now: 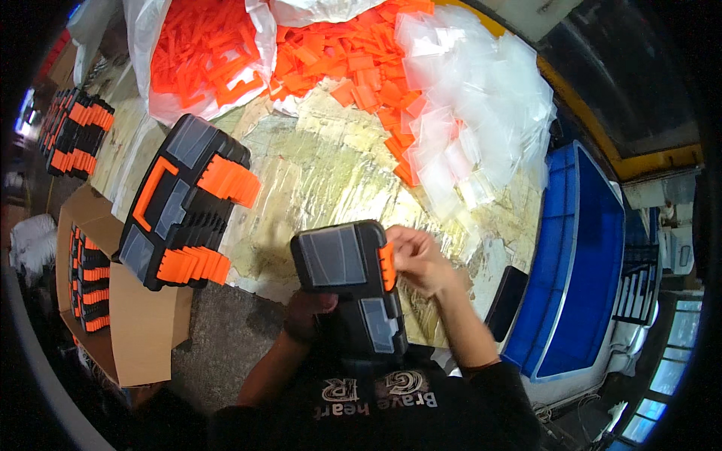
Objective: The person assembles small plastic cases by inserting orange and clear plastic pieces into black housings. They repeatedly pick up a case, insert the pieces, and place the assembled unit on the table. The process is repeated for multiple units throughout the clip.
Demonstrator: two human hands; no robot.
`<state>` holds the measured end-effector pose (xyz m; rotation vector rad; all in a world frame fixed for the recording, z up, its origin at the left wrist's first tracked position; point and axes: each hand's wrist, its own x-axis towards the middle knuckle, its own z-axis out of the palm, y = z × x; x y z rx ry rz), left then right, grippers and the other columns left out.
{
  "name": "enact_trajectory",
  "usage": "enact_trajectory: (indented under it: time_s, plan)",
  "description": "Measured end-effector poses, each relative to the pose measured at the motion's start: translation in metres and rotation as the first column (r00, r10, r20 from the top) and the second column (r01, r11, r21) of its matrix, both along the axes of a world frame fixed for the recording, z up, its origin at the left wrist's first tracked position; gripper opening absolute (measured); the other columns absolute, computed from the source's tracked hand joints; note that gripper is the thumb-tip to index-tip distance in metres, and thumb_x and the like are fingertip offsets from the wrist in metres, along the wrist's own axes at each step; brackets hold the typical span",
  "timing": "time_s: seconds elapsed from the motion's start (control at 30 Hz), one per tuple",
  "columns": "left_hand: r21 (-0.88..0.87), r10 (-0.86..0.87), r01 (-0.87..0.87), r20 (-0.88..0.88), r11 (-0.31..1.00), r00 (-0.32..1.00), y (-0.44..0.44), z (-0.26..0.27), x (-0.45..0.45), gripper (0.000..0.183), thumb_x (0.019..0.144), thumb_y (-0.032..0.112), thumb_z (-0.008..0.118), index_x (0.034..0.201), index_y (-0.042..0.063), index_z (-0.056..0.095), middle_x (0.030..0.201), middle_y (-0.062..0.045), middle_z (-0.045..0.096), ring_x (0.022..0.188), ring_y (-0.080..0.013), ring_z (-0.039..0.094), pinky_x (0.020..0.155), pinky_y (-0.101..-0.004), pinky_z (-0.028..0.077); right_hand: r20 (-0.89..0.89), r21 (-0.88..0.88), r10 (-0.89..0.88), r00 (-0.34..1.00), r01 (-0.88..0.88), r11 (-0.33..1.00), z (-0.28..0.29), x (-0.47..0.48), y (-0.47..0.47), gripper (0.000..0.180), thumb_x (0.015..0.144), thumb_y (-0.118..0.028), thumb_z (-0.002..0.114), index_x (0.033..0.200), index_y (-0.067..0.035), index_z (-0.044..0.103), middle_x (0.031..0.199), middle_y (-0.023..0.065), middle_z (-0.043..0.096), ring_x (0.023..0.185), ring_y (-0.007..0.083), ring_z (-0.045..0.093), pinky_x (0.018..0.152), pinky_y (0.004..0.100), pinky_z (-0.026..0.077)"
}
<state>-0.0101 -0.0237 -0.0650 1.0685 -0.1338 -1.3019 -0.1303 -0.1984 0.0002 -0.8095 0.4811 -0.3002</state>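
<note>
A black plastic organizer case (348,293) with clear panels is tilted up in front of my body, over the table's near edge. My left hand (310,310) grips it from the left, the fingers partly hidden behind it. At the case's right edge sits an orange plastic latch (387,266). My right hand (420,260) has its fingers curled against this latch, with thumb and fingertips close together. To the left stands a row of similar black cases (189,208) with orange latches, pressed side by side; an orange handle (151,194) shows on the front one.
Loose orange plastic parts (338,53) and clear plastic panels (485,96) heap up at the back. A white bag (141,62) holds more orange parts. A blue crate (555,225) and a dark phone-like slab (506,304) lie right. Cases (89,282) fill a cardboard box (141,321) lower left.
</note>
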Motion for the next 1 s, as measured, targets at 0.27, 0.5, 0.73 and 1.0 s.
enact_trajectory:
  time_s: [0.27, 0.5, 0.73, 1.0]
  plan:
    - [0.066, -0.003, 0.001, 0.031, 0.998, 1.0, -0.009, -0.001, 0.01, 0.043, 0.076, 0.013, 0.07, 0.115, 0.004, 0.055, 0.108, -0.007, 0.059, 0.1, -0.0206, 0.056, 0.084, -0.0359, 0.048, -0.221, -0.494, -0.054, 0.974, -0.064, 0.867, -0.009, 0.049, -0.055, 0.017, 0.081, -0.003, 0.069, 0.097, -0.001, 0.064, 0.083, -0.002, 0.06, 0.071, 0.0022, 0.052, 0.064, 0.0187, 0.043]
    - [0.077, -0.039, 0.041, -0.033, 0.996, 0.999, -0.007, -0.008, 0.02, 0.041, 0.078, 0.014, 0.069, 0.114, 0.004, 0.055, 0.108, -0.006, 0.059, 0.1, -0.0183, 0.057, 0.084, -0.0353, 0.049, -0.187, -0.942, -0.375, 0.908, -0.274, -0.194, -0.047, 0.17, -0.155, 0.02, 0.076, -0.003, 0.059, 0.092, -0.008, 0.069, 0.099, 0.0114, 0.065, 0.092, 0.0296, 0.061, 0.078, 0.0369, 0.05]
    - [-0.024, -0.073, 0.085, 0.326, 0.996, 0.942, 0.009, -0.027, 0.013, 0.03, 0.076, 0.014, 0.069, 0.103, 0.004, 0.059, 0.096, -0.002, 0.061, 0.091, -0.0153, 0.058, 0.079, -0.0328, 0.049, 0.025, -0.611, -0.379, 0.925, -0.286, -0.738, -0.062, 0.188, -0.192, 0.025, 0.073, -0.013, 0.068, 0.097, -0.017, 0.067, 0.092, 0.0064, 0.057, 0.089, 0.0229, 0.057, 0.07, 0.0336, 0.048]
    - [-0.033, -0.003, 0.103, 0.944, 0.994, 0.329, 0.035, -0.055, -0.01, 0.023, 0.077, 0.007, 0.064, 0.1, 0.007, 0.062, 0.097, -0.019, 0.062, 0.097, -0.0364, 0.058, 0.087, -0.0459, 0.045, 0.091, -0.962, -0.26, 0.961, 0.018, -0.272, -0.001, 0.051, -0.04, 0.034, 0.076, -0.024, 0.074, 0.102, -0.006, 0.064, 0.083, 0.0104, 0.064, 0.07, 0.025, 0.063, 0.06, 0.0306, 0.049]
